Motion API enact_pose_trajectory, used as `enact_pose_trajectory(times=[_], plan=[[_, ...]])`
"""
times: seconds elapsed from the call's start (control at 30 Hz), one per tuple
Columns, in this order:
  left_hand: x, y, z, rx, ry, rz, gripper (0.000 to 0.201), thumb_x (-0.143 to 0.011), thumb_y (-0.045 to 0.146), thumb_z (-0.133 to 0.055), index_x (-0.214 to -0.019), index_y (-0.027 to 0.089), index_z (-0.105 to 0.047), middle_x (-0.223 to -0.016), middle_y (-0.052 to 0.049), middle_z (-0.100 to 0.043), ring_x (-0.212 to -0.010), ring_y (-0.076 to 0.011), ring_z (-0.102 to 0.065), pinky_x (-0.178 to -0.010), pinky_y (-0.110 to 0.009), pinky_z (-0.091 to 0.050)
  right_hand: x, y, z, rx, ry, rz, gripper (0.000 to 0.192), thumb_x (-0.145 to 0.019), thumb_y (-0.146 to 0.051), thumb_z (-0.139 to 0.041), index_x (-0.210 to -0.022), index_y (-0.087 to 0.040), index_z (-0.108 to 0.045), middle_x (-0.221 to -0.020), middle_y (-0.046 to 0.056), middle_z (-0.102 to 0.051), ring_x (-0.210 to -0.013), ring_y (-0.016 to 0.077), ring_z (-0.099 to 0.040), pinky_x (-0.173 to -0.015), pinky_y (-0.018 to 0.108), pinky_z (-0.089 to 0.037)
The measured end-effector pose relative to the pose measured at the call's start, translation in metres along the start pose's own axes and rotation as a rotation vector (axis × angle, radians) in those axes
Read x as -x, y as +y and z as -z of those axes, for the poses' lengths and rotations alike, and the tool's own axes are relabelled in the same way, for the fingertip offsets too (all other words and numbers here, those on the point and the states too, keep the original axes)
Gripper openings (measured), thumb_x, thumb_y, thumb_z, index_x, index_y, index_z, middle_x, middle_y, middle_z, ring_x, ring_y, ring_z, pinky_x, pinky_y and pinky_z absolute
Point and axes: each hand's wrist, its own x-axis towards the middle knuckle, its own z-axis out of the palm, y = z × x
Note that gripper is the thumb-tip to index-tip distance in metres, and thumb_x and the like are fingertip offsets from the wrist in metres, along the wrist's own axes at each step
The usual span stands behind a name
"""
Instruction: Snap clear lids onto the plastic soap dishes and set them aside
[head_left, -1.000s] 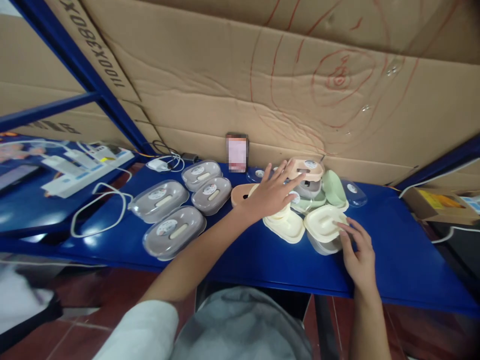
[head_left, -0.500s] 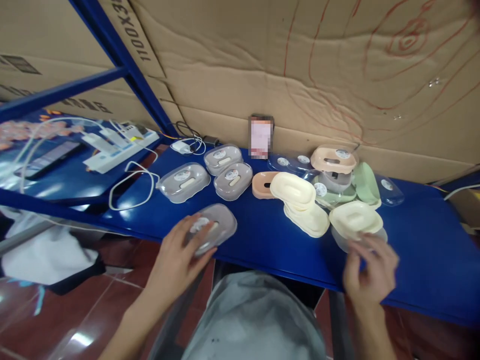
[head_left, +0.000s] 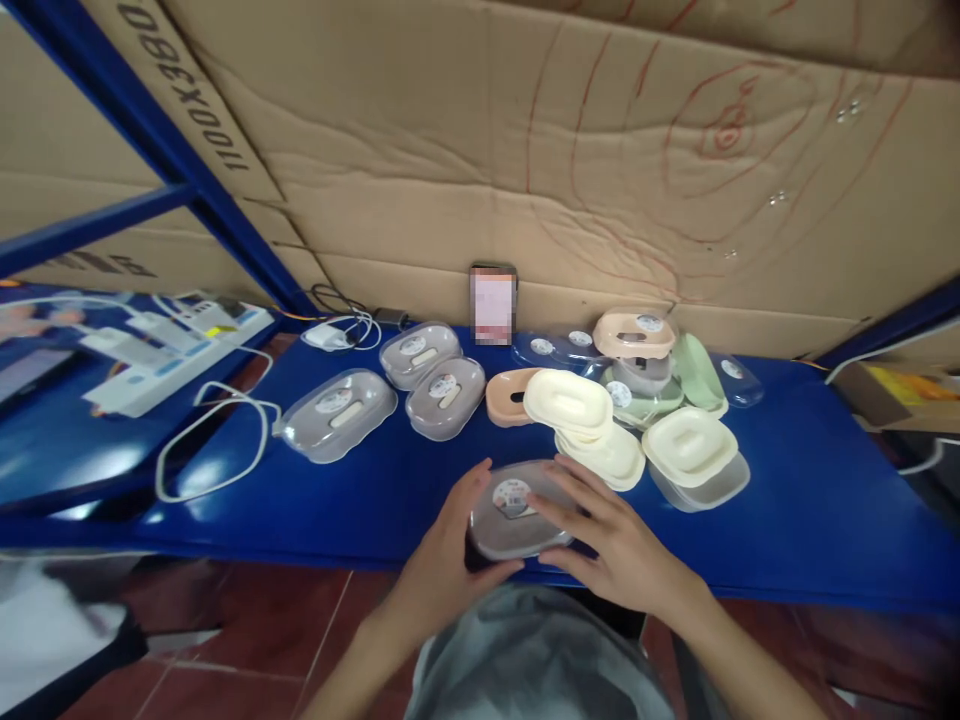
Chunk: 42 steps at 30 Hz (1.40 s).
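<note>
A grey soap box (head_left: 510,537) with a clear lid and a round sticker is held between my two hands at the front of the blue table. My left hand (head_left: 463,525) grips its left end, thumb at the near edge. Around its right end curl the fingers of my right hand (head_left: 611,535), some lying over the lid. Cream oval trays (head_left: 568,400) overlap just beyond, partly on a peach soap box base (head_left: 504,397). Near my right forearm, another cream tray (head_left: 690,445) rests on a grey base (head_left: 705,492).
Several covered grey soap boxes (head_left: 337,415) sit to the left. A peach box (head_left: 634,335), green parts (head_left: 699,370) and clear lids (head_left: 739,382) are heaped at the back right. A phone (head_left: 493,305) leans on the cardboard wall. White cables and a power strip (head_left: 180,360) lie left.
My left hand has brought the grey soap box rightward to in front of me. My right hand has left the cream tray and grey base and now grips the box too. The view has shifted.
</note>
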Motion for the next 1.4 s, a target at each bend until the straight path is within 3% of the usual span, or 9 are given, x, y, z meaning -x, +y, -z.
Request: enact_pose_trajectory(times=[0.17,0.3,0.53,0.67,0.8,0.93,1.07,1.2,1.4], plan=[[-0.002,-0.001,-0.005,0.001,0.026,0.022,0.106,-0.092,0.029,-0.085,-0.172,0.038,-0.018,-0.175,-0.018,-0.037,-0.160,-0.0394,-0.045,-0.125,-0.063,-0.047,-0.002,0.010,0.023,-0.024,0.177,-0.030,0.068,-0.101,-0.036,-0.075,-0.164,-0.034,-0.050,-0.166,0.009,-0.054,-0.156,0.0304,-0.050,-0.124,0.053,-0.051],[-0.004,0.005,-0.003,-0.106,-0.013,-0.015,0.076,-0.097,0.026,-0.079,-0.163,0.038,-0.043,-0.173,-0.013,-0.041,-0.156,-0.0374,-0.050,-0.123,-0.059,-0.051,-0.025,0.049,0.052,0.273,0.381,-0.118,0.062,-0.102,-0.039,-0.071,-0.161,-0.034,-0.054,-0.168,0.009,-0.052,-0.157,0.0362,-0.047,-0.128,0.063,-0.041],[-0.006,0.011,-0.001,-0.197,-0.014,-0.134,0.053,-0.101,0.028,-0.076,-0.151,0.034,-0.060,-0.173,-0.014,-0.039,-0.157,-0.0376,-0.048,-0.121,-0.057,-0.053,-0.087,0.124,0.060,0.502,0.205,-0.293,0.051,-0.111,-0.041,-0.048,-0.159,-0.024,-0.055,-0.174,0.015,-0.042,-0.164,0.0407,-0.031,-0.131,0.069,-0.028],[-0.006,0.010,-0.001,-0.200,0.028,-0.139,0.044,-0.102,0.033,-0.074,-0.145,0.031,-0.066,-0.172,-0.015,-0.041,-0.155,-0.0381,-0.051,-0.119,-0.057,-0.055,-0.077,0.092,0.046,0.468,0.179,-0.222,0.051,-0.114,-0.032,-0.039,-0.164,-0.024,-0.048,-0.178,0.015,-0.035,-0.167,0.0382,-0.028,-0.132,0.071,-0.024],[-0.007,0.009,-0.001,-0.187,0.069,-0.078,0.038,-0.105,0.035,-0.069,-0.143,0.030,-0.065,-0.172,-0.014,-0.041,-0.154,-0.0370,-0.052,-0.120,-0.055,-0.055,-0.045,0.030,0.024,0.242,0.022,0.124,0.054,-0.112,-0.043,-0.052,-0.163,-0.026,-0.050,-0.161,0.011,-0.060,-0.155,0.0284,-0.051,-0.129,0.056,-0.042],[-0.007,0.007,-0.004,-0.178,0.091,-0.038,0.052,-0.107,0.043,-0.065,-0.155,0.029,-0.050,-0.172,-0.016,-0.040,-0.155,-0.0352,-0.052,-0.120,-0.053,-0.055,-0.027,0.001,0.005,0.211,-0.036,0.182,0.037,-0.109,-0.036,-0.061,-0.143,-0.023,-0.068,-0.139,0.006,-0.076,-0.133,0.0246,-0.070,-0.127,0.042,-0.048],[-0.003,0.002,-0.012,-0.243,0.216,-0.125,0.092,-0.098,0.053,-0.077,-0.171,0.030,-0.026,-0.180,-0.021,-0.021,-0.162,-0.0404,-0.040,-0.118,-0.058,-0.055,-0.022,0.004,0.015,0.202,0.136,0.211,0.025,-0.107,-0.027,-0.063,-0.129,-0.021,-0.074,-0.125,0.005,-0.081,-0.118,0.0215,-0.075,-0.122,0.039,-0.050],[-0.002,0.000,-0.015,-0.258,0.302,-0.223,0.107,-0.097,0.047,-0.080,-0.175,0.031,-0.009,-0.178,-0.023,-0.025,-0.161,-0.0389,-0.040,-0.117,-0.060,-0.055,-0.028,0.023,0.040,0.269,0.301,0.129,0.033,-0.105,-0.025,-0.066,-0.138,-0.022,-0.069,-0.129,0.007,-0.080,-0.123,0.0231,-0.074,-0.123,0.047,-0.045],[-0.008,0.009,-0.008,-0.407,0.040,-0.297,0.049,-0.102,0.035,-0.073,-0.149,0.028,-0.060,-0.154,-0.015,-0.062,-0.147,-0.0369,-0.057,-0.114,-0.059,-0.057,-0.065,0.070,0.045,0.423,0.286,-0.153,0.047,-0.109,-0.015,-0.047,-0.155,-0.018,-0.055,-0.156,0.015,-0.064,-0.149,0.0315,-0.058,-0.129,0.059,-0.035]])
